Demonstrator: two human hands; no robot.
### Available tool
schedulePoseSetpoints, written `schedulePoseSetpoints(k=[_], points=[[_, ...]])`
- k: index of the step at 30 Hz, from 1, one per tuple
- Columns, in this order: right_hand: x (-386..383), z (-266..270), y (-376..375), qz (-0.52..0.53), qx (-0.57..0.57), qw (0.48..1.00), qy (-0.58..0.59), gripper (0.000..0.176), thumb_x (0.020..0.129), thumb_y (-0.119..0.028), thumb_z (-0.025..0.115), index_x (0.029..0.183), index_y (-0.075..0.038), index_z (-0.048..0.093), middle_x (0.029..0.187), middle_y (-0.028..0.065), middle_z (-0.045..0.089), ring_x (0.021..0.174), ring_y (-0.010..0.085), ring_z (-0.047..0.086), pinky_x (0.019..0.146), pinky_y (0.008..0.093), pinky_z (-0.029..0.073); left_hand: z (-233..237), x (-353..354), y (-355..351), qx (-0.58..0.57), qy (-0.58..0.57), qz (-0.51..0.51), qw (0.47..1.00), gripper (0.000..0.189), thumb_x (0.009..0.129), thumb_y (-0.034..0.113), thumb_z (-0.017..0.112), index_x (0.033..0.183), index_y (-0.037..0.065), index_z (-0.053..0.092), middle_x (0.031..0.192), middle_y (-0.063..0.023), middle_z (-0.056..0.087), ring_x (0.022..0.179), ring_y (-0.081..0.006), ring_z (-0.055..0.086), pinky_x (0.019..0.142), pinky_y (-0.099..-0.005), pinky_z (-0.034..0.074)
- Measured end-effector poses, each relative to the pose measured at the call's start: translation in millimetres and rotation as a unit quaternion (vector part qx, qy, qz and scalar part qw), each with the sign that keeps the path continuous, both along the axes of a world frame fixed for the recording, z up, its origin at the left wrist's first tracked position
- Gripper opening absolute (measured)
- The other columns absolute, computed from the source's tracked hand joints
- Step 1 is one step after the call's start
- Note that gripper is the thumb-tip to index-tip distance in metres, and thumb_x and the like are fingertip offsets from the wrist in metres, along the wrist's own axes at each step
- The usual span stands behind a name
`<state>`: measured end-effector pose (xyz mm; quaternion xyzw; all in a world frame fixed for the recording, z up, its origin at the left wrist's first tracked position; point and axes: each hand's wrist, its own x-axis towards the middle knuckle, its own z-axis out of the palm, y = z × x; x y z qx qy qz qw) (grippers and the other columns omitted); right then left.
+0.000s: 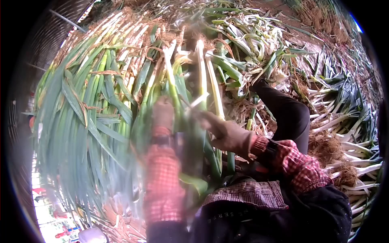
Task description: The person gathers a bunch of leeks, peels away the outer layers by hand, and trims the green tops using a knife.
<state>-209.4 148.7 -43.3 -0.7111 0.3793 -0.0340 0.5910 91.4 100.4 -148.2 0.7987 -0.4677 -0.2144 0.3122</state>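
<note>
Long green onions [101, 77] lie in a thick pile, roots toward the top and green leaves spreading down. My left hand [163, 112], gloved and blurred, reaches onto the stalks at the middle; its fingers are too smeared to read. To its right, my gloved right hand [229, 133] is closed round something small by its fingertips, near a pale strip [199, 100]. What it grips is hard to make out. Pale stalks [201, 69] with roots at the top stand out just above my right hand.
Stripped leaves and peelings [247, 36] are heaped at the upper right. Peeled white onions with brown roots [360, 162] lie along the right side. My bent leg [289, 113] in dark trousers is beside them. A mesh wall [20, 101] curves along the left edge.
</note>
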Motion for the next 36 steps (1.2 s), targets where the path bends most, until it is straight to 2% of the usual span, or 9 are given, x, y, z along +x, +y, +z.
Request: schedulePoseSetpoints(k=[3,4,7,12,19,27,29,34,36], points=[[-19.4,-32.8,27.4,-0.056,-0.174,0.968,-0.171,0.089,0.082,-0.007,0.065,0.162,-0.014,0.026,0.113,0.025,0.069,0.091,0.0292,0.069,0.081,0.0431,0.058,-27.9,3.4,2.6,0.033,-0.047,-0.01,0.998,0.032,0.097,0.028,0.055,0.118,0.01,0.071,0.11,-0.0242,0.072,0.101,-0.0443,0.069,0.087,-0.0467,0.055],[-26.1,-32.6,27.9,-0.028,-0.12,0.986,-0.115,0.091,0.081,-0.005,0.065,0.163,-0.013,0.023,0.133,0.0295,0.063,0.101,0.0336,0.069,0.09,0.0431,0.058,-32.5,0.6,3.5,0.039,-0.087,-0.008,0.995,0.033,0.097,0.026,0.055,0.117,0.007,0.071,0.108,-0.0249,0.072,0.099,-0.0444,0.07,0.085,-0.0452,0.055],[-22.9,-35.3,22.8,-0.03,-0.105,0.991,-0.073,0.091,0.081,-0.004,0.064,0.162,-0.012,0.024,0.121,0.0243,0.067,0.097,0.0304,0.07,0.087,0.0429,0.058,-49.5,-7.2,-2.9,0.001,0.106,0.065,0.992,0.035,0.095,0.025,0.056,0.119,0.003,0.069,0.112,-0.0259,0.071,0.099,-0.0434,0.069,0.084,-0.0466,0.055],[-3.1,-22.1,-7.5,-0.032,-0.091,0.995,-0.019,0.084,0.082,-0.003,0.064,0.159,-0.012,0.029,0.117,0.0207,0.068,0.095,0.0299,0.071,0.084,0.0431,0.06,11.8,-61.3,14.4,-0.075,-0.172,0.133,0.973,0.029,0.092,0.038,0.067,0.099,0.011,0.073,0.102,-0.0186,0.071,0.091,-0.0402,0.069,0.081,-0.05,0.054],[73.5,-65.2,-108.4,-0.097,-0.19,0.975,-0.056,0.084,0.083,-0.007,0.068,0.157,-0.01,0.029,0.126,0.0254,0.066,0.115,0.04,0.067,0.091,0.0446,0.057,71.7,-86.9,10.5,0.194,-0.255,-0.01,0.947,0.052,0.082,0.054,0.076,0.106,0.008,0.074,0.107,-0.0206,0.074,0.103,-0.0395,0.072,0.084,-0.0492,0.056],[67.7,-25.4,-116.3,-0.097,-0.157,0.981,-0.067,0.09,0.08,-0.012,0.069,0.159,-0.009,0.027,0.118,0.0286,0.068,0.108,0.0437,0.068,0.092,0.0473,0.054,110.7,-74.1,14.8,0.106,-0.076,-0.008,0.991,0.064,0.081,0.05,0.073,0.117,-0.003,0.066,0.111,-0.0288,0.071,0.106,-0.0471,0.068,0.092,-0.0519,0.054],[48.2,-63.7,-88.7,-0.061,-0.248,0.952,-0.17,0.09,0.082,-0.011,0.069,0.16,-0.009,0.025,0.117,0.0285,0.068,0.107,0.0447,0.068,0.095,0.0472,0.054,97.1,-73.1,19.2,0.183,-0.169,-0.041,0.968,0.064,0.087,0.048,0.067,0.126,-0.002,0.059,0.113,-0.0273,0.072,0.107,-0.0461,0.069,0.095,-0.0513,0.053],[28.1,-44.9,-88.3,-0.131,-0.1,0.985,-0.061,0.087,0.083,-0.009,0.075,0.156,-0.012,0.029,0.129,0.0269,0.066,0.106,0.0348,0.072,0.084,0.0402,0.063,84.0,-104.8,29.5,0.215,-0.272,-0.144,0.927,0.053,0.097,0.042,0.057,0.128,-0.001,0.056,0.108,-0.0274,0.073,0.103,-0.0466,0.07,0.092,-0.0506,0.055],[30.4,-38.7,-90.1,-0.088,-0.162,0.981,-0.058,0.09,0.082,-0.007,0.076,0.157,-0.011,0.027,0.13,0.0266,0.066,0.108,0.0335,0.072,0.085,0.0397,0.063,61.7,-108.6,31.2,0.249,-0.399,-0.251,0.846,0.053,0.101,0.041,0.053,0.13,-0.003,0.055,0.116,-0.0284,0.069,0.109,-0.0442,0.068,0.095,-0.0505,0.054]])
